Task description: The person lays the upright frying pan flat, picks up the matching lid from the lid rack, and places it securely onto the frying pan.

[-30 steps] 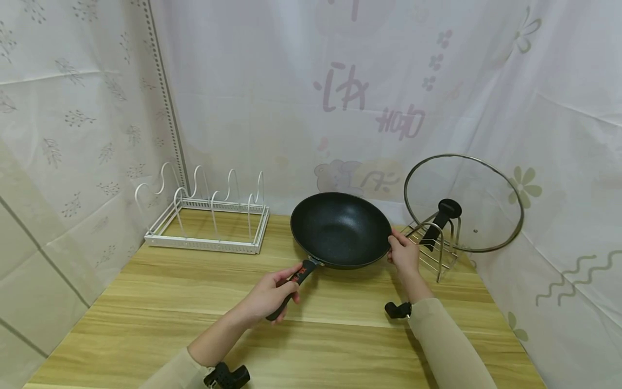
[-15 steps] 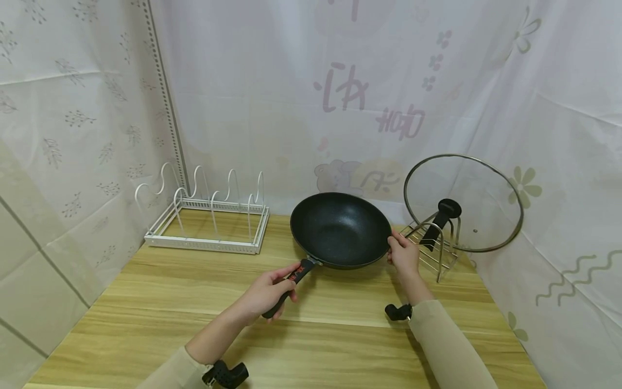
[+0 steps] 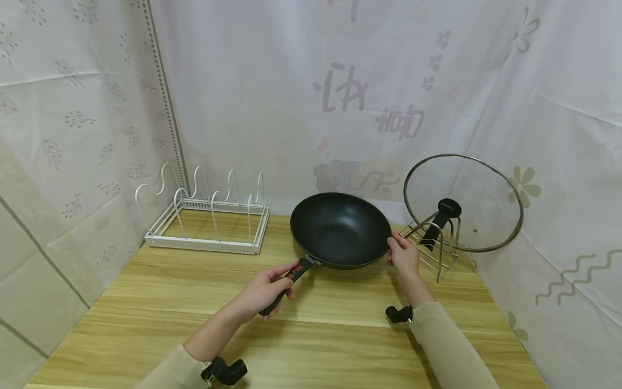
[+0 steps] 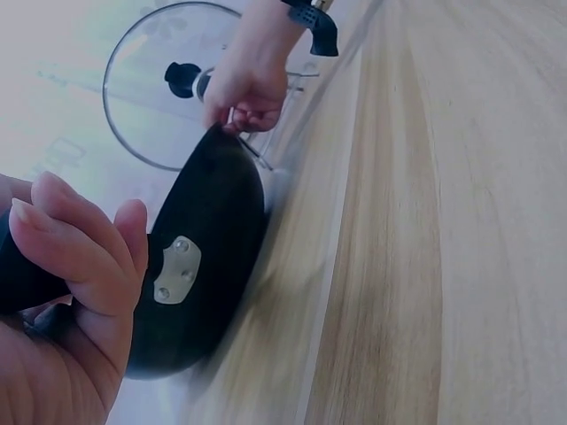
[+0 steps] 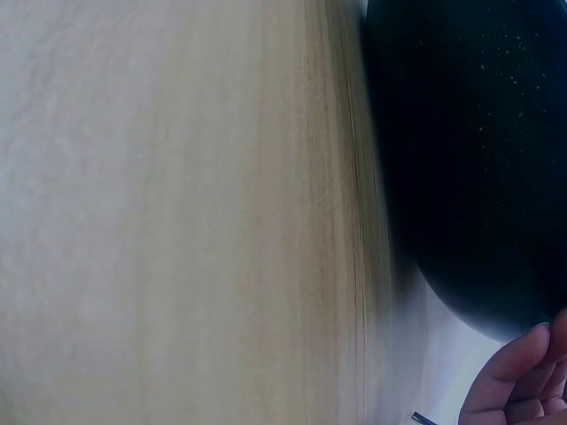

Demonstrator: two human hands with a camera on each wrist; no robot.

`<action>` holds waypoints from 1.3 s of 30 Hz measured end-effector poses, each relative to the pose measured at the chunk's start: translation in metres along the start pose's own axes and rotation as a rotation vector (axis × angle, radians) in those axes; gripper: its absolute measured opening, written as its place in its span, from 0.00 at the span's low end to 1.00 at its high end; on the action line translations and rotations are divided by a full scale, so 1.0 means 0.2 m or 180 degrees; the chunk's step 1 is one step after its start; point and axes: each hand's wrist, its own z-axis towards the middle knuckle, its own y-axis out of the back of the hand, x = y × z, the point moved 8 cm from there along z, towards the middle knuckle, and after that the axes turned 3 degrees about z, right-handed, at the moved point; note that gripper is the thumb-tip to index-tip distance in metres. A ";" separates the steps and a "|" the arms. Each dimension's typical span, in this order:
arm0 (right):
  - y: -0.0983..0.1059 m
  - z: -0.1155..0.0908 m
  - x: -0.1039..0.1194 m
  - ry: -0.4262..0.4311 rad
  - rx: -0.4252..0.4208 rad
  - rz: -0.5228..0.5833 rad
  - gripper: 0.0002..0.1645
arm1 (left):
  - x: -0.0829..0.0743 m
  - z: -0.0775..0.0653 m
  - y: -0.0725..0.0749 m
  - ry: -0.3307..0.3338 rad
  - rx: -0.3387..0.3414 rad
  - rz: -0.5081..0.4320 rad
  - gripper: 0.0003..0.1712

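Note:
A black wok (image 3: pixel 340 229) stands near the back of the wooden table, its bowl facing up and its handle (image 3: pixel 297 270) slanting toward the front left. My left hand (image 3: pixel 264 292) grips that handle, fingers curled round it in the left wrist view, near the riveted metal bracket (image 4: pixel 178 270). With thumb and fingers, my right hand (image 3: pixel 404 254) pinches the wok's right rim. In the right wrist view the dark outer side of the wok (image 5: pixel 478 168) fills the right part, with fingertips (image 5: pixel 523 354) at its edge.
A white wire pan rack (image 3: pixel 204 247) stands at the back left. Close to the right hand, a gold wire stand (image 3: pixel 441 259) bears a glass lid (image 3: pixel 481 200) with a black knob (image 3: pixel 449 208). Printed curtains (image 3: pixel 272 97) hang behind the table (image 3: pixel 340 346).
The wok's handle has swung slightly left, and my left hand has shifted left and a little up with it. My right hand stays at the rim, almost unmoved.

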 end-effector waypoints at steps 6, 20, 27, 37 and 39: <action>0.00 0.02 -0.02 -0.0130 0.0077 0.0122 0.30 | 0.00 0.01 0.01 0.0019 0.0000 -0.0005 0.37; 0.00 0.00 -0.03 -0.0028 0.0041 0.0056 0.31 | 0.01 0.01 0.04 0.0019 0.0062 -0.0016 0.38; 0.00 -0.03 -0.01 0.0112 0.0045 0.0035 0.31 | 0.01 0.01 0.06 0.0044 0.0108 -0.0032 0.38; -0.01 -0.04 -0.01 0.0235 -0.0038 0.0039 0.29 | 0.01 0.01 0.08 0.0056 0.0152 -0.0079 0.37; -0.01 -0.04 -0.01 0.0236 -0.0047 0.0057 0.28 | 0.01 0.02 0.08 0.0056 0.0157 -0.0078 0.37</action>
